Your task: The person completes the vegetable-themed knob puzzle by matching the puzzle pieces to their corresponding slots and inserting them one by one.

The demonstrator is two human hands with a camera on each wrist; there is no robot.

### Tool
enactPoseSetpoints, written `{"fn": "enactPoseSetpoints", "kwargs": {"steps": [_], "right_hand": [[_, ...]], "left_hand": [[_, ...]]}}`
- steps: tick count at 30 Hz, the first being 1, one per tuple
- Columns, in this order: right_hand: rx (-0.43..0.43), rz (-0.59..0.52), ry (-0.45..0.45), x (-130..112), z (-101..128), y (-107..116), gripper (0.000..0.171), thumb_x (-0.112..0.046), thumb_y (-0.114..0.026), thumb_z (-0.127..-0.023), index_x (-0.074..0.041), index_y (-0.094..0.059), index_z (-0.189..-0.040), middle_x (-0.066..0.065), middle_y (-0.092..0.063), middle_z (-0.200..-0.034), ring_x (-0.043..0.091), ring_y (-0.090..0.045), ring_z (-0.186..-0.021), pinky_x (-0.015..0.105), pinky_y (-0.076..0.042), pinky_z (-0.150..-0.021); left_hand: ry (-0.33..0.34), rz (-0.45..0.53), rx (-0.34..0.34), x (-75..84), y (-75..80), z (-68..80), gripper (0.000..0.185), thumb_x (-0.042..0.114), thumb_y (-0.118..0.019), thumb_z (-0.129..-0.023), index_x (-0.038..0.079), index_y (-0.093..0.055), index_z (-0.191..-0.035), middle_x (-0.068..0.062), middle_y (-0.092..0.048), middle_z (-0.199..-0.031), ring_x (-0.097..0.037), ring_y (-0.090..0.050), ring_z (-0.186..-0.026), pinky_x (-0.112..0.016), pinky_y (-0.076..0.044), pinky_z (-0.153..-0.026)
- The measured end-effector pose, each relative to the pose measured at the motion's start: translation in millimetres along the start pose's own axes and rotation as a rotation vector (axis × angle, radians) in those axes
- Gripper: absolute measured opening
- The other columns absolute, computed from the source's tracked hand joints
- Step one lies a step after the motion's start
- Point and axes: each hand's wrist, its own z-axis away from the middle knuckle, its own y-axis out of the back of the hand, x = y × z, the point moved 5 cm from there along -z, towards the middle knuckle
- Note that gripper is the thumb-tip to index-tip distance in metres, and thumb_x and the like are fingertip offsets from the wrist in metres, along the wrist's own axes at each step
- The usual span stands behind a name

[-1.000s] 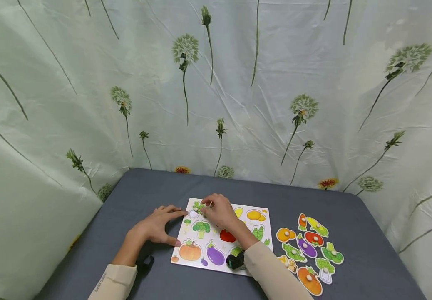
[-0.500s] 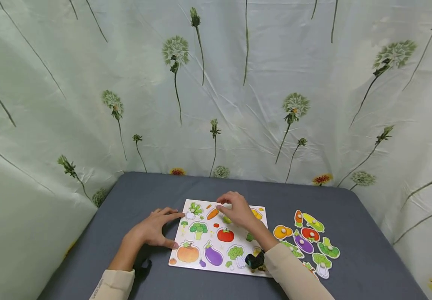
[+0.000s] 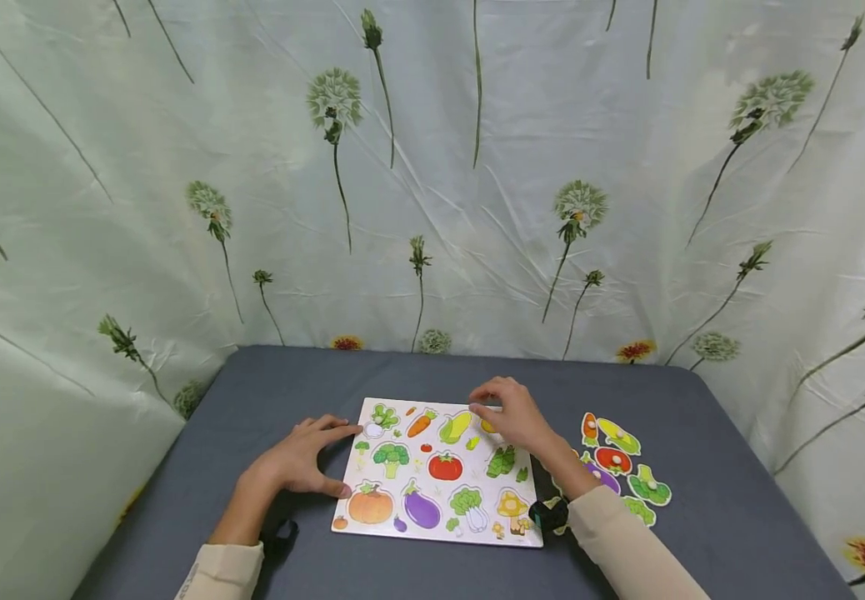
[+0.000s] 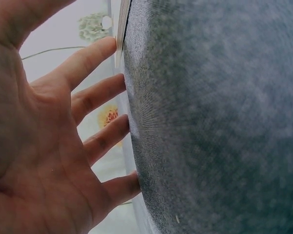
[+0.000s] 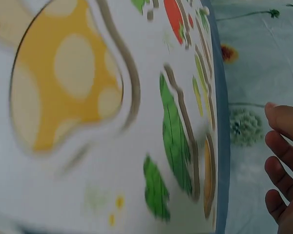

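Puzzle board [image 3: 440, 533] is lying flat on the grey table [image 3: 312, 375], near its front-centre. Left hand [image 3: 293, 460] is resting at the board's 9 o'clock edge, fingers straight and spread, index tip touching the top-left corner, thumb touching the left edge lower down; it is holding nothing. In the left wrist view the fingers [image 4: 95, 90] are lying extended against the tablecloth, with the board's edge [image 4: 121, 29] just beyond the fingertips.

Right hand [image 3: 511, 414] is hovering over the board's 1 o'clock corner, fingers loosely curled with thumb and forefinger close together. Whether it is pinching a piece cannot be told; the spot beneath it is covered. In the right wrist view the fingertips [image 5: 283, 161] are showing at the frame edge, bent, with nothing visible in them.

Board recesses are showing printed pictures: cauliflower [image 3: 382, 417], carrot [image 3: 421, 423], corn [image 3: 454, 427], broccoli [image 3: 391, 455], tomato [image 3: 445, 467], pumpkin [image 3: 370, 505], eggplant [image 3: 422, 508], mushroom [image 3: 512, 504]. No knobbed piece is visibly seated in any of them.

Loose knobbed pieces [image 3: 623, 467] are lying in a cluster on the table at the board's 3 o'clock, just beside its right edge and partly hidden by the right forearm. The right sleeve [image 3: 627, 550] is crossing the board's lower right corner. A flower-printed curtain [image 3: 432, 167] is hanging behind the table, from 9 o'clock round to 3 o'clock.
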Motion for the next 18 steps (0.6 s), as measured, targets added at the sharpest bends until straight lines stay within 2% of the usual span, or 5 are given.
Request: {"fn": "enactPoseSetpoints", "kwargs": {"steps": [10, 18], "right_hand": [[0.077, 0.080, -0.062, 37, 21, 39, 0.020, -0.020, -0.076, -0.095, -0.009, -0.077, -0.111, 0.003, -0.071, -0.104, 0.025, -0.059, -0.097, 0.041, -0.048, -0.083], [0.117, 0.147, -0.158, 67, 40, 68, 0.018, -0.021, -0.076, -0.094, -0.010, -0.077, -0.109, 0.005, -0.072, -0.102, 0.026, -0.059, -0.096, 0.042, -0.048, -0.082]], "left_hand": [[0.019, -0.010, -0.004, -2.0, -1.2, 0.5, 0.100, 0.061, -0.089, -0.066, 0.026, -0.052, -0.152, -0.012, -0.048, -0.152, -0.045, -0.040, -0.138, -0.076, -0.036, -0.104], [0.017, -0.014, 0.009, -2.8, -1.7, 0.0, 0.100, 0.061, -0.089, -0.066, 0.026, -0.052, -0.152, -0.012, -0.048, -0.152, -0.044, -0.041, -0.137, -0.075, -0.036, -0.104]]}}
